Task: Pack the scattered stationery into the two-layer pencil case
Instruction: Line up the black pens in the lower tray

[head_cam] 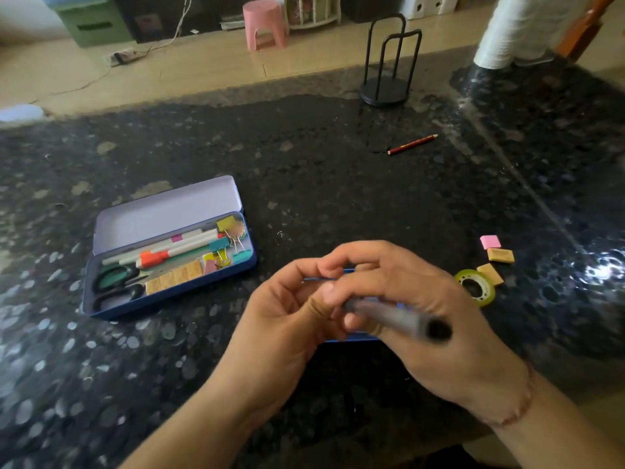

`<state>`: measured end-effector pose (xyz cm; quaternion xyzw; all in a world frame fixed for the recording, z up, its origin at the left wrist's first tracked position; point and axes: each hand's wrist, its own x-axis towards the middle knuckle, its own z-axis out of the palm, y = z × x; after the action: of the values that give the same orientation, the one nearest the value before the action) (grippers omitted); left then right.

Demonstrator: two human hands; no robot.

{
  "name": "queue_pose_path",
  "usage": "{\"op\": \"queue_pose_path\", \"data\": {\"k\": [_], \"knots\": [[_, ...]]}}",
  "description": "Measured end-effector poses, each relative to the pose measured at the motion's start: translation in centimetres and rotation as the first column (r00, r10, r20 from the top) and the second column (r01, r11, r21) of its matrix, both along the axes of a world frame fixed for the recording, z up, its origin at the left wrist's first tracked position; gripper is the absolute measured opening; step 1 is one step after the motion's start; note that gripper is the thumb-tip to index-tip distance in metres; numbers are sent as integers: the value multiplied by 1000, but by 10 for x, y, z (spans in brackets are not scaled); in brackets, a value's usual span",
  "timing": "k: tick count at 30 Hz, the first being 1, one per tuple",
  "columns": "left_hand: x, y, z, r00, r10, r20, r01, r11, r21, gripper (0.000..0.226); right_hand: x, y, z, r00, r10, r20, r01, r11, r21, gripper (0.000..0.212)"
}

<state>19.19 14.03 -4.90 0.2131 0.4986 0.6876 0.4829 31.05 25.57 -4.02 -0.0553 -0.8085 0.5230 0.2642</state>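
Observation:
The blue pencil case (101, 311) lies open at left, its lilac lid (162, 214) back. Inside it are pens, scissors, clips and erasers. My right hand (422, 319) grips a grey pen (399, 318), which is blurred. My left hand (287, 309) meets it at the pen's left end, fingers pinched there. Under both hands lies a blue tray (351, 338), mostly hidden. A red pencil (412, 144) lies far back right. A tape roll (475, 287), a pink eraser (490, 242) and two tan erasers (500, 256) sit at right.
A black wire stand (385, 86) stands at the table's far edge, with a white roll (507, 32) at the back right. The dark speckled tabletop (304, 164) ends at the far edge, with floor and a pink stool (263, 23) beyond it.

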Motion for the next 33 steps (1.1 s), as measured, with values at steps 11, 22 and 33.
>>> {"op": "queue_pose_path", "data": {"k": [11,22,33], "knots": [[-48,-7,0,655,149,-741,-371,917,-143,20,20,32,-14,802,-449,395,111,761,639,28],[-48,-13,-20,182,-317,-931,-164,924,-346,21,6,17,-14,713,-421,561,69,838,542,5],[-43,-10,-24,154,-338,-928,-175,915,-362,12,18,22,5,585,-495,642,44,810,584,10]]}}
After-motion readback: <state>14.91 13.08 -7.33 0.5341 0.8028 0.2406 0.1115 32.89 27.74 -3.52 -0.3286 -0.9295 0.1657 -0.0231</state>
